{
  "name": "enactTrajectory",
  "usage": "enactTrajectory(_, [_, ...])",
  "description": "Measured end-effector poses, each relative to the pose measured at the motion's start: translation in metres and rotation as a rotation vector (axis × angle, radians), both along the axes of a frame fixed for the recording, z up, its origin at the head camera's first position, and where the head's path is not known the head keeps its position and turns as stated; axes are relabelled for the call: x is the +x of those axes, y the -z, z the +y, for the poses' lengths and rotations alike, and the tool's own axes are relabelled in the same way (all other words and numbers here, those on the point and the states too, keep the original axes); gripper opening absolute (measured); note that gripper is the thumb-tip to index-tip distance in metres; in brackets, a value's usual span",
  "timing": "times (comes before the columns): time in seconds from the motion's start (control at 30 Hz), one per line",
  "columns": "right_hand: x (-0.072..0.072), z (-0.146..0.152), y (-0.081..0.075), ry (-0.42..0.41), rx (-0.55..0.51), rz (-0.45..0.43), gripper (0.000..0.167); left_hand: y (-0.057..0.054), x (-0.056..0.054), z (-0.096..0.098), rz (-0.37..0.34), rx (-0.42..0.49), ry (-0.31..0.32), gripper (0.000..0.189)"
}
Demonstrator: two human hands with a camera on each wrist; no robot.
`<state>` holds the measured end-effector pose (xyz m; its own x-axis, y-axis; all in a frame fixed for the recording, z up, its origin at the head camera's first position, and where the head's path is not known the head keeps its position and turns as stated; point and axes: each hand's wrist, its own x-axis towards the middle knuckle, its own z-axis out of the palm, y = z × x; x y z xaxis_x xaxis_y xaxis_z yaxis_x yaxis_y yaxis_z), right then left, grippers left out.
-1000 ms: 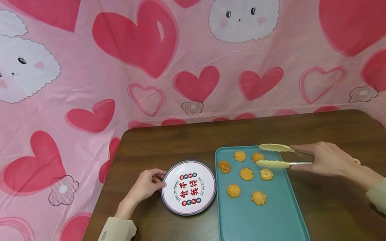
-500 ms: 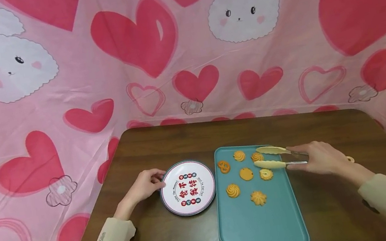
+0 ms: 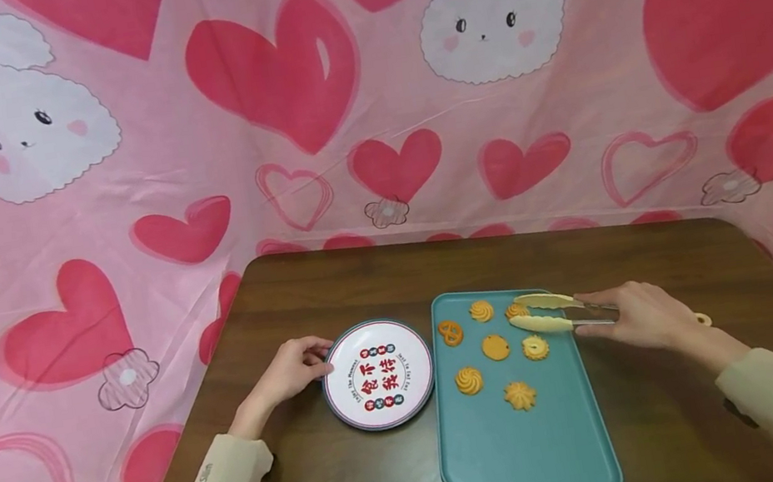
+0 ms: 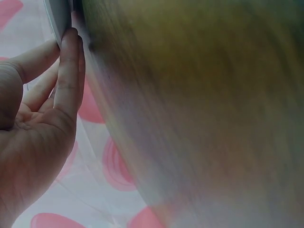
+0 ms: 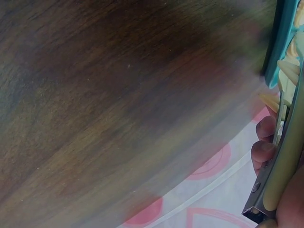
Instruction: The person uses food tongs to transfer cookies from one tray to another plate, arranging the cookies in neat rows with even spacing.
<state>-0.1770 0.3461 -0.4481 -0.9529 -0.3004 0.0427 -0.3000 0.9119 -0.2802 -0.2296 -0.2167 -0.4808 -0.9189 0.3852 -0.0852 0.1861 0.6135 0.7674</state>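
Observation:
In the head view my left hand [image 3: 294, 368] pinches the left rim of a round white plate [image 3: 405, 356] printed with red characters. The left wrist view shows my thumb and fingertips at the edge of the plate [image 4: 58, 21]. My right hand [image 3: 637, 315] grips metal tongs [image 3: 551, 323] with cream tips. Those tips stand apart, reaching over the tray's back right. One swirled cookie [image 3: 516, 310] lies at the tips, partly covered by them; contact cannot be told. The right wrist view shows the handle of the tongs [image 5: 280, 175] inside my hand.
A teal tray [image 3: 527, 455] lies right of the plate, close to its rim. It holds several cookies, among them a pretzel-shaped one [image 3: 450, 333], a round flat one [image 3: 495, 348] and a flower-shaped one [image 3: 520, 396]. A heart-patterned pink cloth [image 3: 411, 110] hangs behind the wooden table [image 3: 332, 283].
My right hand has moved the tongs a little left, bringing the tips over the swirled cookie at the back right. In the last half second it has barely moved. My left hand stays at the plate.

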Motion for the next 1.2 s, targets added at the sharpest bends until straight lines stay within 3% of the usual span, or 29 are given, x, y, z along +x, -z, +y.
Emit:
enactTrajectory(0.57, [-0.009, -0.014, -0.004, -0.057, -0.017, 0.078, 0.063, -0.002, 0.002, 0.002, 0.005, 0.006, 0.009, 0.037])
enactTrajectory(0.93, [-0.027, -0.051, -0.021, -0.125, -0.062, 0.094, 0.063, -0.003, 0.002, 0.002, -0.002, 0.008, -0.002, 0.036])
enactTrajectory(1.2, [-0.038, -0.084, -0.024, -0.213, -0.103, 0.133, 0.063, -0.004, 0.002, 0.002, -0.002, -0.001, 0.003, 0.036])
